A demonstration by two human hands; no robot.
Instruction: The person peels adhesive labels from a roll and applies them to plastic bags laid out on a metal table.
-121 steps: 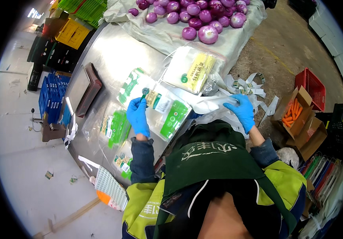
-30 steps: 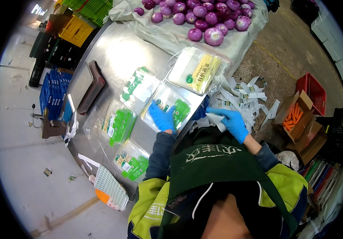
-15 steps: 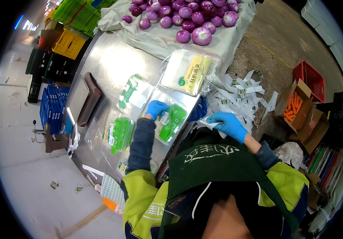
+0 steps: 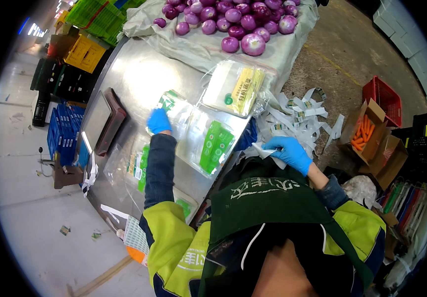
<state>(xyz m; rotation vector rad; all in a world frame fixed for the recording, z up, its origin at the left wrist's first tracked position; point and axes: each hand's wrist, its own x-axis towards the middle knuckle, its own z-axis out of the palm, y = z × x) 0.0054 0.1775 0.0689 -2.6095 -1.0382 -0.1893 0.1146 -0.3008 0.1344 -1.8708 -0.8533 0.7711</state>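
My left hand (image 4: 158, 122), in a blue glove, is at the near-left edge of a pile of clear plastic bags with green print (image 4: 170, 100). Its fingers look curled, and what they hold is hidden. To its right lies another clear bag with a green printed panel (image 4: 215, 148). More green-printed bags (image 4: 143, 171) show partly behind my left forearm. My right hand (image 4: 291, 153), also blue-gloved, is closed on a white paper strip (image 4: 265, 150) in front of my dark green apron.
Loose label-backing strips (image 4: 300, 116) heap beside the steel table (image 4: 119, 74). A pack with a yellow panel (image 4: 240, 89) lies near its right edge. Red onions (image 4: 231, 44) cover a pale sheet at the far end. A carton of carrots (image 4: 363, 132) and a red crate (image 4: 384, 99) stand right.
My left hand has moved left and slightly away, from the right-hand bag to the pile beside it. A white patch once visible on that bag no longer shows. My right hand has barely shifted.
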